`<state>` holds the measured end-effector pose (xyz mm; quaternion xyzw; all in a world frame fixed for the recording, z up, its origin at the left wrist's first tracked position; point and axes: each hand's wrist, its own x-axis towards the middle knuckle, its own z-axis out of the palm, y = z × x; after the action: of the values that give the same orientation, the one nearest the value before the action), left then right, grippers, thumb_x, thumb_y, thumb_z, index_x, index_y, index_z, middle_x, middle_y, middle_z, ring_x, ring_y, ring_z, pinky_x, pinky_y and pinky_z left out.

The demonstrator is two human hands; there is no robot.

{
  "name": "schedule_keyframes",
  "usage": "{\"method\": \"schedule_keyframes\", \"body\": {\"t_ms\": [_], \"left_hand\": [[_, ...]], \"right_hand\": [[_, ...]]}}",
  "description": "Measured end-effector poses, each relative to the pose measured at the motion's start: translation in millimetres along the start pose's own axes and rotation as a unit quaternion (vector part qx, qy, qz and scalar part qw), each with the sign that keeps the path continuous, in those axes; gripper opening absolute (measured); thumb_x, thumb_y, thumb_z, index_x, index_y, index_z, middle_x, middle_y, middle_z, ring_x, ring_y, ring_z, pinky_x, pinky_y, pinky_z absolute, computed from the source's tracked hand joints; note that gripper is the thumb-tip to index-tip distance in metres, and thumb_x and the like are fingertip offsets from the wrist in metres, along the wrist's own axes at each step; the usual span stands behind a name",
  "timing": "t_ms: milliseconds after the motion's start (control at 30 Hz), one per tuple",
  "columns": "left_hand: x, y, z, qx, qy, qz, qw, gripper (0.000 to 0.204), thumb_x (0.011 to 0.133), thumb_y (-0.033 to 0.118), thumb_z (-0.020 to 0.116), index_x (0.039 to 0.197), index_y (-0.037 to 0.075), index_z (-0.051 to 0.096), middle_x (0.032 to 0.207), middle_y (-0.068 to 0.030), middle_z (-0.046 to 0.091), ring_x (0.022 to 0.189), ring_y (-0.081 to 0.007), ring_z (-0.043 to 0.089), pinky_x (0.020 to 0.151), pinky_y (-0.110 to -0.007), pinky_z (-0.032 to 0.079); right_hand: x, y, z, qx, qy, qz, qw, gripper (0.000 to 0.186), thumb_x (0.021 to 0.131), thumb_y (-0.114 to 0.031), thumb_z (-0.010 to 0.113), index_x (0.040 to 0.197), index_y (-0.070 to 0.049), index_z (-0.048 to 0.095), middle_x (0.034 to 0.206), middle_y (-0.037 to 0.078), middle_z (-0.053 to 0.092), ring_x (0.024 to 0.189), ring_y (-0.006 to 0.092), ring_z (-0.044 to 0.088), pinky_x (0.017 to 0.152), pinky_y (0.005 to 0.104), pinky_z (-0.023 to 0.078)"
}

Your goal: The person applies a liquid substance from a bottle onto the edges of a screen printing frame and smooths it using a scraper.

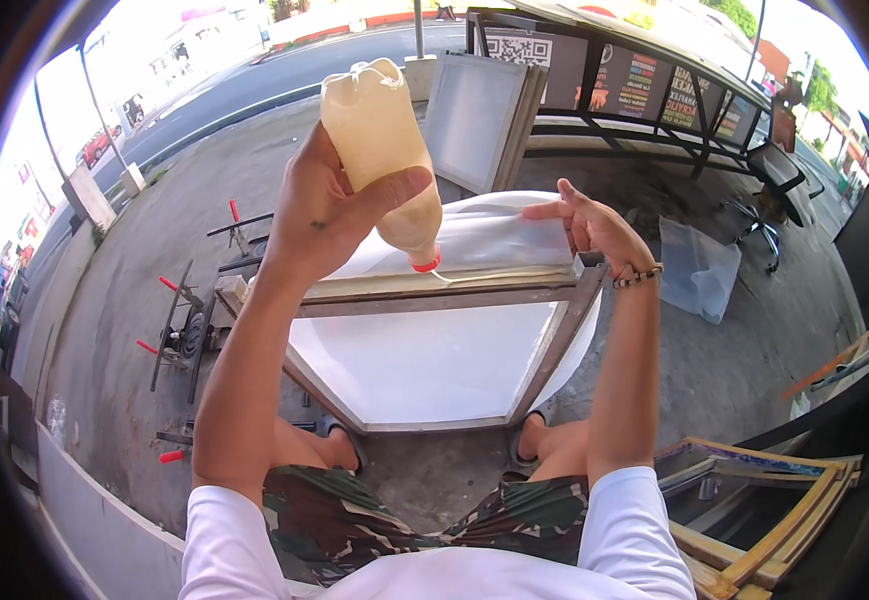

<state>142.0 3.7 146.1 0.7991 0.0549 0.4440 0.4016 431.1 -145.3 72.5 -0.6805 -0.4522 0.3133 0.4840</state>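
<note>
My left hand (329,205) is wrapped round a clear plastic bottle (379,125) of cream-coloured liquid, tipped with its red cap (426,263) downward. From the cap a thin pale stream runs onto the upper bar of a wooden frame (434,306). White sheet material (414,362) spans the frame, and a loose fold of it (484,225) bulges beyond the upper bar. Beside the frame's upper right corner is my right hand (599,225), fingers apart and index finger pointing left over the fold. Whether that fingertip touches the sheet I cannot tell. The frame leans between my legs.
Metal stands with red handles (194,330) are on the concrete at the left. Flat framed panels (474,120) lean near a black metal structure (644,85) at the back. To the right are a clear plastic sheet (697,265), an office chair (769,200) and stacked wooden frames (784,530).
</note>
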Motion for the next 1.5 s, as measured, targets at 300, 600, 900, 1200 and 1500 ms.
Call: {"method": "schedule_keyframes", "body": {"t_ms": [300,600,900,1200,1500], "left_hand": [[-11.4,6.0,-34.3,0.026,0.025,-0.028,0.999,0.053,0.085,0.021,0.08,0.125,-0.001,0.053,0.106,-0.0086,0.069,0.095,-0.0143,0.067,0.083,-0.03,0.055],[-18.8,10.7,-62.1,0.063,0.027,-0.037,0.997,0.055,0.085,0.021,0.08,0.128,0.001,0.052,0.107,-0.0074,0.068,0.096,-0.0139,0.066,0.084,-0.031,0.054],[-27.1,11.8,-90.9,0.1,0.052,-0.049,0.992,0.055,0.085,0.022,0.081,0.126,0.0,0.053,0.106,-0.0082,0.067,0.097,-0.0145,0.066,0.084,-0.031,0.054],[-41.5,4.8,-122.8,0.118,0.083,-0.069,0.987,0.056,0.084,0.02,0.081,0.127,-0.001,0.052,0.109,-0.0102,0.067,0.099,-0.0167,0.067,0.084,-0.033,0.056],[-52.1,0.6,-151.3,0.131,0.093,-0.071,0.984,0.057,0.085,0.019,0.08,0.129,-0.001,0.05,0.111,-0.0105,0.067,0.101,-0.017,0.067,0.086,-0.034,0.055]], "right_hand": [[4.7,7.2,-3.9,-0.003,0.007,0.006,1.0,0.08,0.094,-0.076,0.037,0.115,-0.01,0.076,0.049,-0.004,0.034,0.052,0.0065,0.032,0.058,0.0214,0.026],[7.1,7.7,-7.6,0.015,-0.012,0.023,1.0,0.078,0.097,-0.072,0.036,0.116,-0.008,0.075,0.048,-0.006,0.032,0.051,0.0039,0.028,0.053,0.0203,0.021],[5.3,3.0,-7.0,-0.004,-0.015,0.014,1.0,0.08,0.096,-0.074,0.036,0.117,-0.007,0.075,0.047,-0.005,0.038,0.047,0.0037,0.028,0.05,0.0209,0.021],[6.7,3.8,-4.3,-0.013,-0.015,0.011,1.0,0.08,0.096,-0.074,0.036,0.118,-0.006,0.074,0.047,-0.005,0.038,0.046,0.0034,0.028,0.048,0.0222,0.021],[5.3,3.0,1.2,0.013,0.002,0.007,1.0,0.074,0.096,-0.069,0.044,0.113,-0.005,0.076,0.051,-0.009,0.027,0.049,0.0044,0.022,0.051,0.0226,0.018]]}}
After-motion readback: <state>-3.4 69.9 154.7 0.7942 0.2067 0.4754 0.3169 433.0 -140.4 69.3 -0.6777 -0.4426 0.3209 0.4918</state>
